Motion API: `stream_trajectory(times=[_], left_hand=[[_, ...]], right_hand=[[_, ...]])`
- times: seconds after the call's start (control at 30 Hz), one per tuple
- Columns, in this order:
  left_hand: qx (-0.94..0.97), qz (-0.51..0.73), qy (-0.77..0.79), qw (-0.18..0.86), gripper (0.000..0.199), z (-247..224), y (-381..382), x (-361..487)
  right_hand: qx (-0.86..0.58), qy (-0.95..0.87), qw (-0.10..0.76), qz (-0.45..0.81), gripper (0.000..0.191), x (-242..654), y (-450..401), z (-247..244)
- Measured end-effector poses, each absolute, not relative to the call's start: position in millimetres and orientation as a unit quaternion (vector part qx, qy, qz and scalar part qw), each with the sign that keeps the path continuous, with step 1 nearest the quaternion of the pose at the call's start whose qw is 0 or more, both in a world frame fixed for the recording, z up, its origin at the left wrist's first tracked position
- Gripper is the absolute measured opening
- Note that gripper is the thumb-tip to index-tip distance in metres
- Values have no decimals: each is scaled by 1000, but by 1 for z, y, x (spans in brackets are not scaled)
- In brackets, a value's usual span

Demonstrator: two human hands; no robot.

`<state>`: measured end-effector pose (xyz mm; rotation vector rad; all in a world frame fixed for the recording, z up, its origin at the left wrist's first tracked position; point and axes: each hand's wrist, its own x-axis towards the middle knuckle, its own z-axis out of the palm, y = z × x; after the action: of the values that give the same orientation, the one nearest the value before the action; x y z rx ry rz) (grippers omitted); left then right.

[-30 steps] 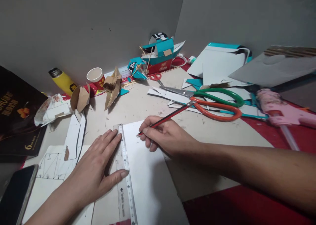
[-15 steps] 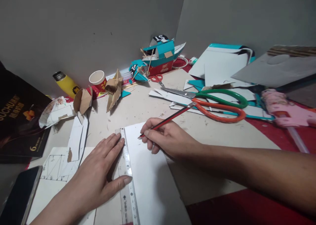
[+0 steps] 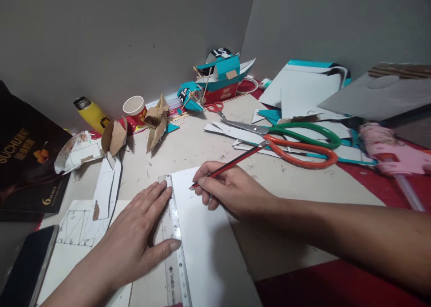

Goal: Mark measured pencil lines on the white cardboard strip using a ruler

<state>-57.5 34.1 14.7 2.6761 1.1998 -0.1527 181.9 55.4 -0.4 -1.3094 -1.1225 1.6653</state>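
Clearly, the head view, read as a clock face about its middle, has a white sheet [image 3: 200, 239] at six o'clock, with a clear ruler [image 3: 175, 253] along its left side toward seven. Between seven and eight, the left hand [image 3: 139, 228] lies flat on the ruler, fingers side by side, thumb spread away. Toward five, the right hand [image 3: 232, 188] pinches a red-and-black pencil [image 3: 232, 162], its tip pointing down near the sheet's far end; whether it touches, I cannot tell. Large scissors [image 3: 303, 124] lie at three o'clock, a model boat [image 3: 225, 71] sits at twelve, a phone [image 3: 30, 264] at eight.
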Motion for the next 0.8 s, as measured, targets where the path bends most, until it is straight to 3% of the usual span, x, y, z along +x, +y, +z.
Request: stream_trajectory(times=[0.33, 0.57, 0.8], left_hand=[[906, -50, 408, 98, 80, 17, 35, -57], [906, -53, 408, 100, 81, 15, 36, -57], [911, -40, 401, 91, 83, 13, 36, -59]], right_hand=[[-504, -446, 376, 637, 7, 185, 54, -1], [-501, -488, 477, 531, 10, 192, 55, 8], [-512, -485, 466, 534, 10, 193, 57, 10]])
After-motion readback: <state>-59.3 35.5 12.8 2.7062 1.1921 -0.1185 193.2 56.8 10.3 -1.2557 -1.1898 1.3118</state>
